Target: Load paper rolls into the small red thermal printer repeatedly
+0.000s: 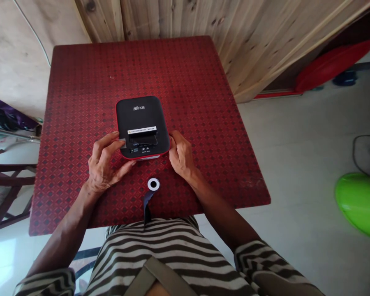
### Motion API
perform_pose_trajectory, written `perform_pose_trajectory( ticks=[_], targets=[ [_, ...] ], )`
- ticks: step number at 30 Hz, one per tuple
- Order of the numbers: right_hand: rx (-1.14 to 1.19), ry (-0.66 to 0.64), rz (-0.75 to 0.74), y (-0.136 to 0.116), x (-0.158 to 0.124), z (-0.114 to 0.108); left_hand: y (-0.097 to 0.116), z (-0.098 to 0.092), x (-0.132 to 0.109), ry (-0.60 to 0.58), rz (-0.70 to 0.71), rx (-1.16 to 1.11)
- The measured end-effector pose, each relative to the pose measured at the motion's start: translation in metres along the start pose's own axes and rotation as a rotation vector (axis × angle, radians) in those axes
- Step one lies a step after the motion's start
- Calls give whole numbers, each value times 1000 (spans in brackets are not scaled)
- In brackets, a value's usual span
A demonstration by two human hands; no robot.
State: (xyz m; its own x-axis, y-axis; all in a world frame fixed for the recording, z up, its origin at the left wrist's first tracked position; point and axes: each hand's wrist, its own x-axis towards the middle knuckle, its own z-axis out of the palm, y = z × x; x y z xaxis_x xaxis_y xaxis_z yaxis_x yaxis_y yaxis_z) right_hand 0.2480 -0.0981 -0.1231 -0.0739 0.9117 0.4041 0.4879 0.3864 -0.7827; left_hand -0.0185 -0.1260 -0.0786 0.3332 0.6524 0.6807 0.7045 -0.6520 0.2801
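Observation:
A flat black device with a red edge (142,119) lies on the red patterned table. Its top carries a white logo, a white warning strip and a dark recessed window, and it looks like a digital scale or small printer, though its kind is unclear. My left hand (103,164) holds its left side, with fingers on the top edge near a small grey patch and the thumb by the front edge. With curled fingers, my right hand (181,156) grips the right edge. Between my forearms sits a small roll with a white ring core (156,181), its dark strip trailing toward the table's front edge.
The table (216,164) stands against a wood-panelled wall (179,20). A wooden chair (9,172) is at the left. On the floor at the right are a bright green rounded object (360,201) and a dark cord. A red object (333,61) stands farther back.

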Motion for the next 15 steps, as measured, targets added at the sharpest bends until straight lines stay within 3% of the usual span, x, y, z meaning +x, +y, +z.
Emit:
perform_pose_trajectory(
  ticks=[15],
  targets=[
    [34, -8, 37, 0, 2, -2, 5, -6, 7, -26, -69, -31]
  ],
)
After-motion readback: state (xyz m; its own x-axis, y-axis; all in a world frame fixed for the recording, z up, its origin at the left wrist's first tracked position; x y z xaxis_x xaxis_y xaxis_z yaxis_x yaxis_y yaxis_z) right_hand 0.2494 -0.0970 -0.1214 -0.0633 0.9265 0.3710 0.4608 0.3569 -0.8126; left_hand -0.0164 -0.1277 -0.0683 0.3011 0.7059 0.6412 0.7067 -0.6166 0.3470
